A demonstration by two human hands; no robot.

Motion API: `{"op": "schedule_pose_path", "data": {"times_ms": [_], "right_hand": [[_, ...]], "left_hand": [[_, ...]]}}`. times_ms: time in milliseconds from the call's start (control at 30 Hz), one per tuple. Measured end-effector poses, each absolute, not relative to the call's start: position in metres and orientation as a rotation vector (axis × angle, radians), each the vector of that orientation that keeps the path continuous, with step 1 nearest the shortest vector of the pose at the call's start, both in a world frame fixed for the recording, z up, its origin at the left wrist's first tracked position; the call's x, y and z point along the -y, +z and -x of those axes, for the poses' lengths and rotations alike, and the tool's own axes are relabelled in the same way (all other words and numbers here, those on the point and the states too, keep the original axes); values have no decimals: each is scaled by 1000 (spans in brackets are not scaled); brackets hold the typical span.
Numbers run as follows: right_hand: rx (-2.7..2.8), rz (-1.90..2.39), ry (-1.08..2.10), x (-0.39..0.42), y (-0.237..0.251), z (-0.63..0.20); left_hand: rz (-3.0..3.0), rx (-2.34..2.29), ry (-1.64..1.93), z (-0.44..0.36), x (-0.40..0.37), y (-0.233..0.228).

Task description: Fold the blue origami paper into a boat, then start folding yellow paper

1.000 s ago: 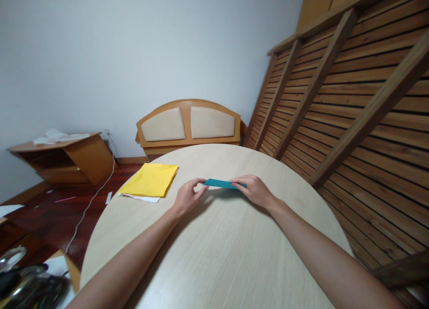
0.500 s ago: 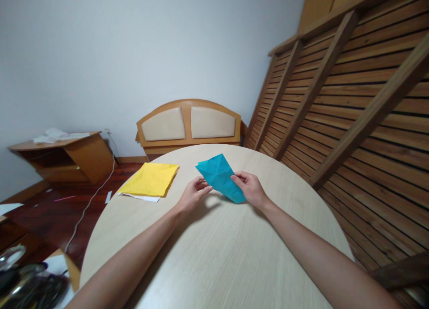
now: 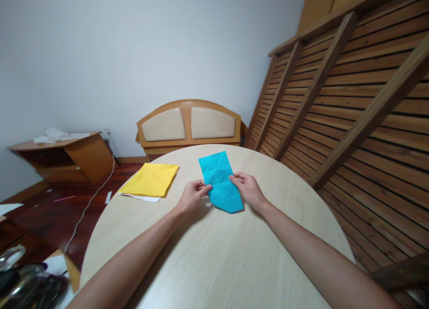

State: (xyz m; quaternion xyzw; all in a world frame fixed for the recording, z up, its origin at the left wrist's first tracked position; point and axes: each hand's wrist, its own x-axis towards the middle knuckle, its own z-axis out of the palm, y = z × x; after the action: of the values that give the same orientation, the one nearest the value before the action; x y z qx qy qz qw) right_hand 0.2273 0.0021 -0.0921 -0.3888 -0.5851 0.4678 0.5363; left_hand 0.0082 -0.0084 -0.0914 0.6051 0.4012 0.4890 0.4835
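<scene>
A creased sheet of blue paper (image 3: 219, 179) is held up a little above the round table (image 3: 214, 264), its face turned toward me. My left hand (image 3: 194, 195) pinches its left edge between thumb and fingers. On the opposite edge, my right hand (image 3: 247, 188) grips with the thumb in front and the fingers behind. The lower end of the paper has slanted corners, while its top edge is straight. To the left lies a stack of yellow paper (image 3: 150, 179) with a white sheet (image 3: 142, 197) sticking out underneath.
Beyond the table stands a wooden headboard (image 3: 188, 126) with two padded panels. A slatted wooden frame (image 3: 335, 121) leans along the right side. At left are a low cabinet (image 3: 83, 159), a white cable (image 3: 89, 204) and a box of items (image 3: 36, 277).
The blue paper has turned from a tilted, diamond-like shape to a more upright one, opened toward me. My left fingers have closed on its left edge; the right hand keeps hold.
</scene>
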Motion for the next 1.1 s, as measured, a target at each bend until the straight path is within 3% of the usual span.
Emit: {"op": "schedule_pose_path", "data": {"times_ms": [1100], "right_hand": [[1524,978,1293,-4,-99,-242]], "left_hand": [[-1367,-1015,1153,2,1,-97]]}}
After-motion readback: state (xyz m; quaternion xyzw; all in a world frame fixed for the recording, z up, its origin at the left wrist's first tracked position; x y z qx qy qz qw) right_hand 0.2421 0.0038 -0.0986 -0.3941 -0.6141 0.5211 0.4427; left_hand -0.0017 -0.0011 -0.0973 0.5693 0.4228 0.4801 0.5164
